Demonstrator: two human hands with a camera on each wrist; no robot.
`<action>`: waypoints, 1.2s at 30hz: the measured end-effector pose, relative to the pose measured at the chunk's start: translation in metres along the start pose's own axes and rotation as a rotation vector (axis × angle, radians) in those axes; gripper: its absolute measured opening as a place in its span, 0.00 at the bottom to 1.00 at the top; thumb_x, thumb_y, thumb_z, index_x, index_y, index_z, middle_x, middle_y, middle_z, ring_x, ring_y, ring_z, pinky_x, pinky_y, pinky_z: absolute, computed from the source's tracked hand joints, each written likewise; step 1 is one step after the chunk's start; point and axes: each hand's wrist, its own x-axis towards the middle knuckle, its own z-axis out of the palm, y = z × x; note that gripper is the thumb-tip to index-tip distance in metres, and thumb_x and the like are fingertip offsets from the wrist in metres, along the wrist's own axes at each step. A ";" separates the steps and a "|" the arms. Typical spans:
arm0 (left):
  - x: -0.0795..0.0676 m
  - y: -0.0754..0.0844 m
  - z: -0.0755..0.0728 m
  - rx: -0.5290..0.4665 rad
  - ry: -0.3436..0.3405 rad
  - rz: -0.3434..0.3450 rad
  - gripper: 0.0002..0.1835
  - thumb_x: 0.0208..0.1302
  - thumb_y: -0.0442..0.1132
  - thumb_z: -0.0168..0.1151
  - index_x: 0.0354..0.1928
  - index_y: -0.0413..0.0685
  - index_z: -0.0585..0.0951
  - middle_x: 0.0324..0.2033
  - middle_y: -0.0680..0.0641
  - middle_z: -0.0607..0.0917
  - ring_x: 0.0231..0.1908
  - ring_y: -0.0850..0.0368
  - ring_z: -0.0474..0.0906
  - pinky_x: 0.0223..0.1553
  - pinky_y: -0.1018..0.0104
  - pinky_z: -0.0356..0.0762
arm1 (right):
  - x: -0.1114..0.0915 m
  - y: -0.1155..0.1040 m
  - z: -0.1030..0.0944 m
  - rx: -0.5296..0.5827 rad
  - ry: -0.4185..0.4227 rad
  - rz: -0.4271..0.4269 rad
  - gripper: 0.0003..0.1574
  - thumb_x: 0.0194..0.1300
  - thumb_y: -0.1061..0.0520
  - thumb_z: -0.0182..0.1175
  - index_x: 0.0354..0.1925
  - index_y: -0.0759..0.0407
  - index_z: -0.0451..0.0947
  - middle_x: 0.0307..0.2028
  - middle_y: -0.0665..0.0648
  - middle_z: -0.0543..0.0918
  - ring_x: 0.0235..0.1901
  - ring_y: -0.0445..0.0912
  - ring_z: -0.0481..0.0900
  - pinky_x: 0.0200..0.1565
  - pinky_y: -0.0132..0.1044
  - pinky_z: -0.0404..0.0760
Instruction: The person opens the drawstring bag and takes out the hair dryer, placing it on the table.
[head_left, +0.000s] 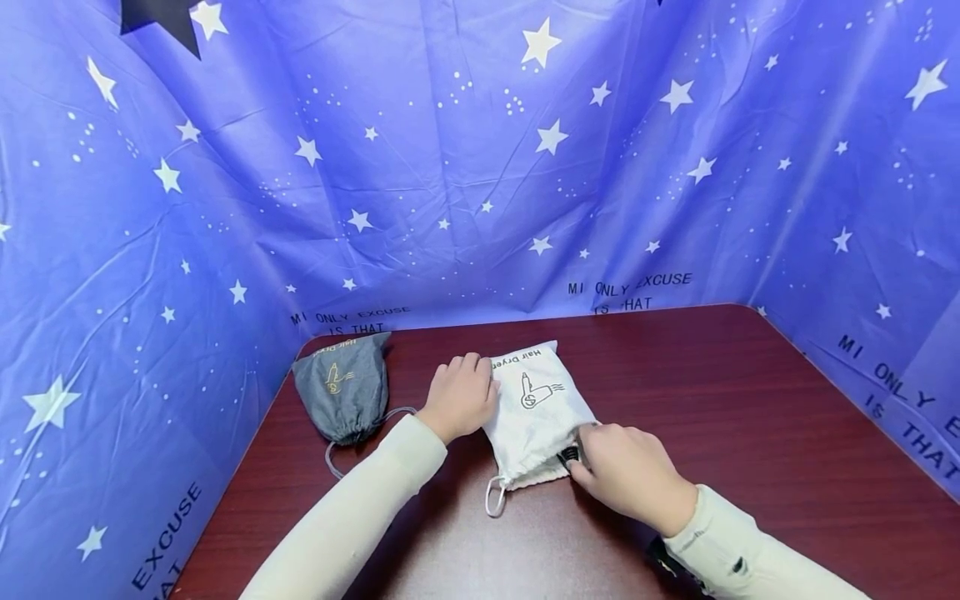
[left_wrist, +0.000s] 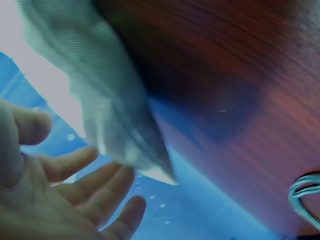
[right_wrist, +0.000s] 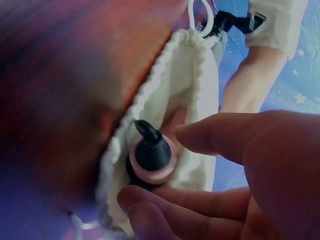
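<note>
A white drawstring bag printed "Hair Dryer" lies on the table, its mouth toward me. Inside the mouth shows the pink handle end of a hair dryer, with a ribbed black cord sleeve; the rest is hidden in the cloth. My right hand is at the mouth's right side. In the right wrist view its thumb lies above the handle end and the other fingers below, apart around it. My left hand is at the bag's left far edge, fingers spread, fingertips against the cloth in the left wrist view.
A grey drawstring bag with a gold hair dryer print lies cinched at the table's left edge, its cord reaching toward my left forearm. A white cord loop sticks out from the white bag. Blue star-patterned cloth surrounds the dark red table.
</note>
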 end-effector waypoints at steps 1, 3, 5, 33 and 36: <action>0.002 -0.001 0.002 -0.012 -0.012 -0.016 0.20 0.78 0.52 0.48 0.55 0.45 0.79 0.54 0.44 0.82 0.53 0.45 0.79 0.50 0.48 0.76 | 0.000 -0.001 0.002 -0.007 0.003 0.002 0.21 0.58 0.46 0.70 0.22 0.49 0.68 0.16 0.47 0.68 0.16 0.45 0.71 0.16 0.46 0.69; 0.007 -0.003 0.006 -0.036 -0.038 -0.049 0.22 0.80 0.53 0.45 0.58 0.45 0.78 0.55 0.44 0.82 0.56 0.44 0.79 0.52 0.47 0.75 | 0.000 -0.003 0.008 -0.026 0.014 0.010 0.20 0.58 0.45 0.70 0.25 0.51 0.71 0.17 0.48 0.70 0.16 0.47 0.74 0.16 0.48 0.70; 0.012 -0.007 0.010 -0.048 -0.060 -0.076 0.24 0.81 0.54 0.41 0.59 0.45 0.78 0.56 0.44 0.82 0.56 0.43 0.80 0.53 0.47 0.75 | 0.001 -0.005 0.013 -0.042 0.009 0.025 0.20 0.58 0.43 0.70 0.27 0.53 0.73 0.20 0.51 0.72 0.17 0.50 0.76 0.17 0.49 0.72; 0.025 -0.040 0.027 -0.312 -0.214 -0.245 0.24 0.82 0.47 0.41 0.53 0.37 0.82 0.54 0.38 0.86 0.58 0.39 0.82 0.62 0.47 0.77 | 0.044 -0.001 0.039 -0.016 -0.133 0.208 0.22 0.62 0.41 0.62 0.20 0.51 0.72 0.25 0.57 0.82 0.25 0.57 0.83 0.19 0.57 0.74; 0.025 -0.039 0.029 -0.296 -0.194 -0.227 0.22 0.82 0.46 0.43 0.49 0.38 0.83 0.51 0.38 0.87 0.56 0.39 0.83 0.60 0.46 0.78 | 0.047 0.001 0.040 -0.025 -0.147 0.224 0.22 0.62 0.41 0.61 0.20 0.52 0.73 0.25 0.59 0.83 0.26 0.58 0.83 0.20 0.58 0.74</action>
